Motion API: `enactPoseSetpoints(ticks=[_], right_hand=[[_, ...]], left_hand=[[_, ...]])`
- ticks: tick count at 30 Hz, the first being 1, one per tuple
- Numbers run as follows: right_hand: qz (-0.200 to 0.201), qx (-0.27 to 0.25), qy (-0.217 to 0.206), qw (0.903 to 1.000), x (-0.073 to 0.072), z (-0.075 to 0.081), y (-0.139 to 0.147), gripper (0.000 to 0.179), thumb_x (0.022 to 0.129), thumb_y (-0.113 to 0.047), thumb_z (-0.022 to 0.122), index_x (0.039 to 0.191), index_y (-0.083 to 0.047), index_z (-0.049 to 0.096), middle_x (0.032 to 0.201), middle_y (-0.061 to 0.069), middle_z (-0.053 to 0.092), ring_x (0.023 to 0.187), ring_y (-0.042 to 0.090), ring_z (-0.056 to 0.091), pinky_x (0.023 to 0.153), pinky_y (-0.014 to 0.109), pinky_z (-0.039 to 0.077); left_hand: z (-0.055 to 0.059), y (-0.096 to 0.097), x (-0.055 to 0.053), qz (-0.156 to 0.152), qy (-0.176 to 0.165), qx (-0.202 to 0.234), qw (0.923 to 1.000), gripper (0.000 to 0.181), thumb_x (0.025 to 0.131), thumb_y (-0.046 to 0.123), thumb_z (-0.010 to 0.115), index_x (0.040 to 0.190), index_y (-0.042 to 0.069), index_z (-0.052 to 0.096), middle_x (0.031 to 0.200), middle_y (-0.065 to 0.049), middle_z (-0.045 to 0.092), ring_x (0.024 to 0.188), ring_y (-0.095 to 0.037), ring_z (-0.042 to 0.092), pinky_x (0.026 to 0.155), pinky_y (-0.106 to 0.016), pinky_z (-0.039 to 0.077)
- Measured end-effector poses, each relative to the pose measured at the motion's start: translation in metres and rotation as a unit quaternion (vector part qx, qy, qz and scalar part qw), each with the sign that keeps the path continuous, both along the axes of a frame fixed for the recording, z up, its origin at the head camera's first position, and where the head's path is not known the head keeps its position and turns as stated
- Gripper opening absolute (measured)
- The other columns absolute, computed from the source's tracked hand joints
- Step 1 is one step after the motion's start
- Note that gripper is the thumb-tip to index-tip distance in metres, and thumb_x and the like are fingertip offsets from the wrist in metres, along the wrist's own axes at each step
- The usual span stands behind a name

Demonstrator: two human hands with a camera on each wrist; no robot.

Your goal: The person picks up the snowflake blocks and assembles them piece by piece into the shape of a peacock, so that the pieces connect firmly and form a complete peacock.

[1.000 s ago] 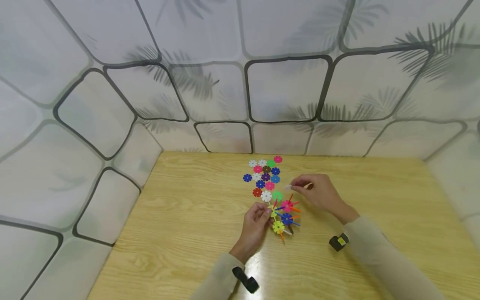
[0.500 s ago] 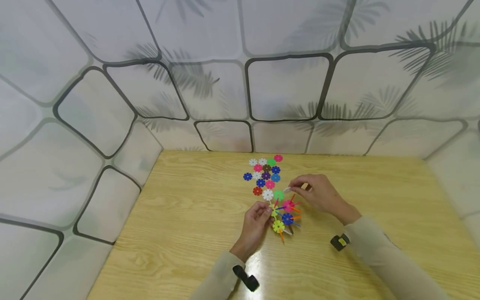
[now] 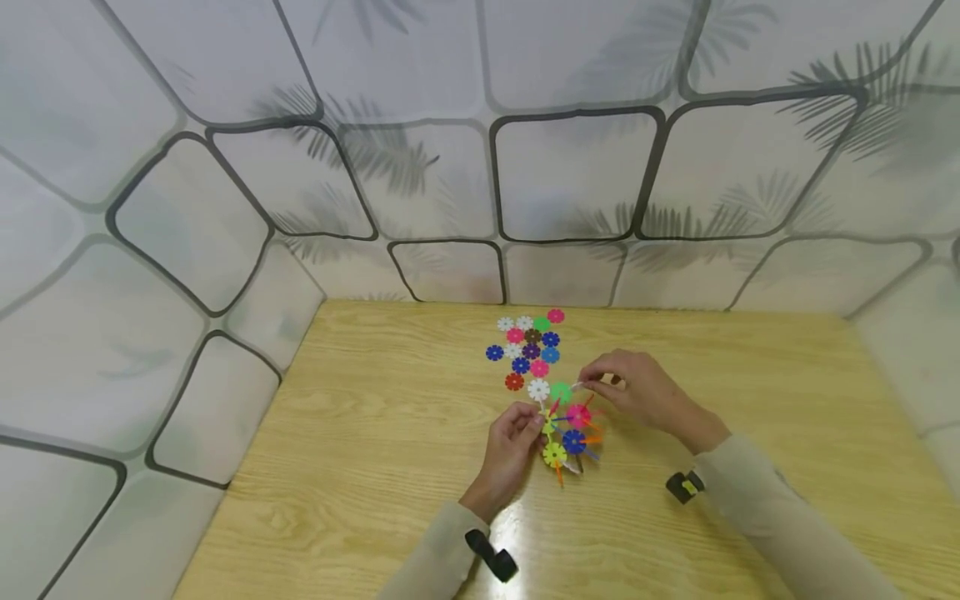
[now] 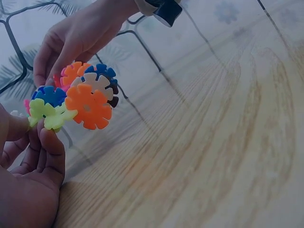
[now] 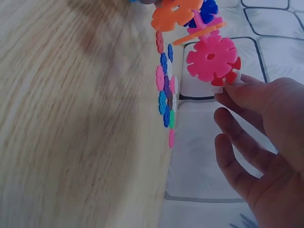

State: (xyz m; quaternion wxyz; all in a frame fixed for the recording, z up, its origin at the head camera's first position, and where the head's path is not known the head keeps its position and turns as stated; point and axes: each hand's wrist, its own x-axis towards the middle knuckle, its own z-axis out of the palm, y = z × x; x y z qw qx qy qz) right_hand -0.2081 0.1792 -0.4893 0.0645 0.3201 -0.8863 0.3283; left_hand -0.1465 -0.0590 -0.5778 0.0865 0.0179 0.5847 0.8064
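Observation:
My left hand (image 3: 510, 450) grips a cluster of slotted, flower-shaped plastic discs by a yellow-green disc (image 4: 61, 118). The cluster joins pink (image 3: 578, 415), blue (image 3: 574, 442), yellow (image 3: 555, 455), green (image 3: 560, 392) and white (image 3: 538, 389) discs, with orange ones (image 4: 88, 113) set edge-on. Between thumb and index finger, my right hand (image 3: 641, 387) pinches a thin white disc (image 3: 577, 385) at the right edge of the green disc. In the right wrist view, fingers mostly cover that white disc, behind a pink disc (image 5: 211, 59) and a red one.
Several loose discs lie flat behind the cluster, among them a red (image 3: 513, 382), a brown (image 3: 532, 337) and a pink (image 3: 556, 316) one. The wooden table (image 3: 360, 450) ends at a patterned wall covering (image 3: 570, 183) at the back and left.
My right hand has brought the white disc down and in to the green disc's edge. The cluster has turned slightly in my left hand, which otherwise stays in place.

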Motion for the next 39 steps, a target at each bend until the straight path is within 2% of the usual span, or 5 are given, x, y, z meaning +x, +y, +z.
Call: enactPoseSetpoints(ticks=[4,11,18,28,39], right_hand=[[0.022,-0.009,0.049,0.9985,0.0,-0.005,-0.001,0.013,0.092,-0.002,0.085,0.102,-0.01,0.082,0.096,0.001,0.083,0.086,0.016,0.075,0.073,0.034,0.064],[0.038,-0.033,0.023,0.9985,0.002,-0.006,-0.002,0.013,0.095,0.003,0.08,0.104,-0.006,0.081,0.097,0.005,0.082,0.085,0.016,0.075,0.075,0.033,0.065],[0.062,-0.049,0.028,0.9965,0.001,-0.007,-0.002,0.016,0.094,0.007,0.079,0.104,-0.006,0.079,0.097,0.003,0.08,0.085,0.015,0.074,0.076,0.029,0.064],[0.047,-0.039,0.009,0.9981,0.007,-0.003,0.001,0.016,0.096,0.006,0.078,0.105,-0.007,0.078,0.099,0.003,0.08,0.087,0.016,0.074,0.077,0.029,0.065],[0.017,-0.069,-0.054,0.9961,0.003,-0.015,0.004,0.022,0.106,0.006,0.062,0.117,-0.003,0.078,0.112,0.01,0.082,0.099,0.026,0.078,0.085,0.032,0.065]], left_hand=[[-0.001,-0.001,0.0,-0.002,0.005,-0.008,1.0,0.026,0.11,0.0,0.058,0.121,-0.023,0.052,0.088,0.01,0.064,0.075,-0.005,0.061,0.072,-0.018,0.055],[0.002,-0.002,0.001,-0.013,0.018,-0.017,0.9996,0.025,0.108,-0.001,0.058,0.121,-0.023,0.053,0.089,0.011,0.064,0.074,-0.004,0.061,0.071,-0.018,0.056],[0.001,-0.003,0.0,-0.015,0.027,-0.028,0.9991,0.025,0.107,-0.003,0.058,0.12,-0.023,0.054,0.092,0.01,0.066,0.075,-0.003,0.061,0.071,-0.017,0.056],[-0.001,0.0,-0.001,0.013,0.007,-0.014,0.9998,0.022,0.108,0.001,0.06,0.119,-0.018,0.057,0.089,0.008,0.067,0.077,-0.005,0.061,0.073,-0.018,0.056],[0.0,0.001,-0.001,0.029,-0.006,0.007,0.9995,0.012,0.108,0.001,0.06,0.114,-0.01,0.059,0.088,0.006,0.068,0.078,-0.007,0.063,0.074,-0.019,0.058]])
